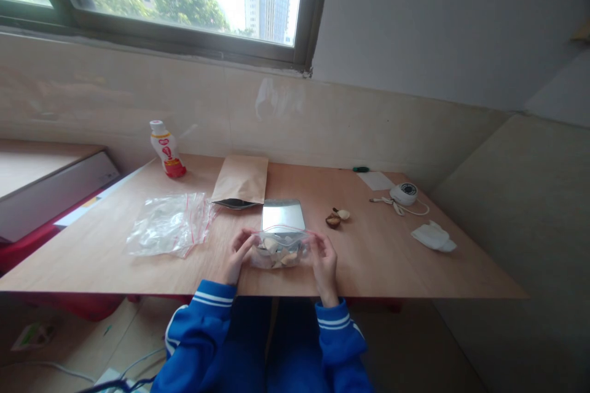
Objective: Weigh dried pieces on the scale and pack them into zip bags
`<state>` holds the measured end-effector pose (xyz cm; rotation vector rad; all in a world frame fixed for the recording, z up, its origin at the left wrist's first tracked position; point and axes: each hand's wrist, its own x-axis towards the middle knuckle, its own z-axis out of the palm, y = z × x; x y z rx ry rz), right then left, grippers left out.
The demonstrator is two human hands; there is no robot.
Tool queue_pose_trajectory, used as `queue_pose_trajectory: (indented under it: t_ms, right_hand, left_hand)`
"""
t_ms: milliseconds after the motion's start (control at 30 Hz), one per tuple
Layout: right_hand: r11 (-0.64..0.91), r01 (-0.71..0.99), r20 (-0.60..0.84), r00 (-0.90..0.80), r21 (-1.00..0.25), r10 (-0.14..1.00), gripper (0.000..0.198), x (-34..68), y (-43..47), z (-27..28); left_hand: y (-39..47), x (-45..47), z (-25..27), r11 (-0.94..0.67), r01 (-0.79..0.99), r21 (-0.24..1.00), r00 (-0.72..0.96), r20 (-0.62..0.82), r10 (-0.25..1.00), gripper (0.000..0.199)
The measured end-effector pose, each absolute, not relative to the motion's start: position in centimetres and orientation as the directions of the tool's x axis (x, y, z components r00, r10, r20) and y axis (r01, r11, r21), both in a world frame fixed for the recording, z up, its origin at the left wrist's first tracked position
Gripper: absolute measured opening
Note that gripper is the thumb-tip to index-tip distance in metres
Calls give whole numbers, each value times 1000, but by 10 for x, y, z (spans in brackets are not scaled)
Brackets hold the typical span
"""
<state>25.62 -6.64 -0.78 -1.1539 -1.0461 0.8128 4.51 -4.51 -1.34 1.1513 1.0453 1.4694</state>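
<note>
The fingers of my left hand (237, 255) are pinching one upper corner of a clear zip bag (276, 259), and those of my right hand (325, 260) are clasping the opposite corner, so both are closing on thin plastic with the bag stretching between them. The bag is sitting near the front edge of the surface (369, 267), right before me, and a silvery flat panel (283, 214) is lying just behind it. As far as I am seeing, the filling is well along: a cluster of pale and brownish pieces (271, 245) is already resting inside. The closing is looking undone, since the mouth seems to be bowing apart along its reddish strip, though I am not making out whether any stretch of it is sealing. Outside, a brown piece (332, 221) and a paler one (343, 214) are lying close together, beyond my right hand. To the left, a kraft paper pouch (242, 179) is lying flat with its dark mouth gaping, and further left some clear plastic bags (161, 227) are spreading flat, showing nothing inside. A bottle (168, 150) is standing upright behind them, well apart from my fingers.
</note>
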Motion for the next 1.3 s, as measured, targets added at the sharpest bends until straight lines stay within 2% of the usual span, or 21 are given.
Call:
queue_pose_trajectory:
  t_ms: [167,467,833,1000,1167,1300]
  right_hand:
    - [212,8,201,354,-977,914,32,256,-68,-7]
    - [261,42,261,323,-964,910,30,257,-72,-4]
    - [309,121,331,396,-943,857,25,255,-72,-3]
    - [293,69,294,421,-954,858,26,255,-72,-5]
    - [274,-20,253,320,-962,913,26,259,-72,-4]
    - [272,-76,249,221,-959,943,34,259,-72,-1]
  left_hand:
    - [-49,47,-3,-157,-140,978,-121,140,983,27]
    - [-50,48,2,-178,-102,979,-134,164,977,26]
    - [-56,50,13,-198,-57,979,-229,180,957,28]
    - [-55,51,9,-187,-60,980,-202,172,964,29]
    - [-51,47,0,-193,-99,976,-139,179,974,31]
    - [-50,45,-5,-208,-144,967,-80,198,977,29]
